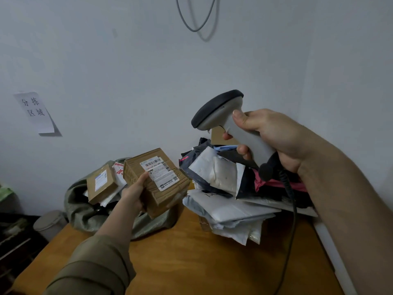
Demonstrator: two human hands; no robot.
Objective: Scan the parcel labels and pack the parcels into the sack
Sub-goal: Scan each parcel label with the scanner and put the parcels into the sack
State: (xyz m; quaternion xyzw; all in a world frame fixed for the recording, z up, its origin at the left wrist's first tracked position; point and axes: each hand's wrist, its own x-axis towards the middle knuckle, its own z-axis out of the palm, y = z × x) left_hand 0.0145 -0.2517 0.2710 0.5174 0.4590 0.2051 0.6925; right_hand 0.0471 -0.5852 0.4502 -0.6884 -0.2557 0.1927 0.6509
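My left hand (134, 193) grips a taped brown cardboard parcel (168, 188) from below, its white barcode label (159, 171) facing up, held above the table beside the sack. My right hand (268, 135) is closed around the handle of a grey barcode scanner (221, 111), raised to the right of the parcel with its dark head tilted down and left. A grey-green woven sack (85, 213) lies open at the table's far left, with a smaller brown box (102, 184) and some mailers inside its mouth.
A heap of white, grey, black and pink mailer bags (229, 188) fills the table's far right corner against the wall. The scanner's black cable (291, 205) hangs down over the wooden table (191, 262). A paper sign (35, 111) is stuck on the wall. A grey bin (50, 223) stands left of the table.
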